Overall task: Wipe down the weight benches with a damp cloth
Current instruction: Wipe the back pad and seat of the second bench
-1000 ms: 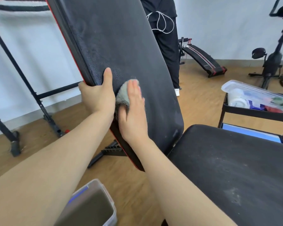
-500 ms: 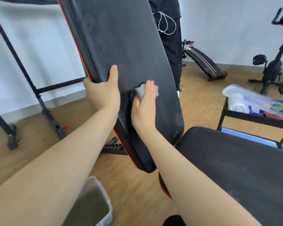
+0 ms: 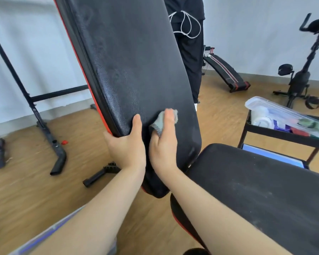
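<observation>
The black padded backrest [image 3: 129, 57] of a weight bench stands tilted upright, with red trim along its left edge. My left hand [image 3: 127, 144] grips that left edge low down, thumb on the front face. My right hand [image 3: 163, 142] presses a small grey cloth [image 3: 163, 120] flat against the lower part of the pad; the cloth shows around my fingers. The bench seat [image 3: 261, 190], black and dusty, lies to the lower right.
A person in black [image 3: 190, 43] stands behind the backrest. A black cart [image 3: 276, 133] with a clear plastic box [image 3: 284, 115] is at right. A sit-up board [image 3: 226, 72], an exercise bike [image 3: 300, 74], a black rack frame [image 3: 33, 100] and a bin under my left arm [image 3: 44, 238] stand around.
My right hand has slid the cloth across the pad, from beside my left thumb towards the right. My view has shifted, so the backrest sits further right and lower in the frame.
</observation>
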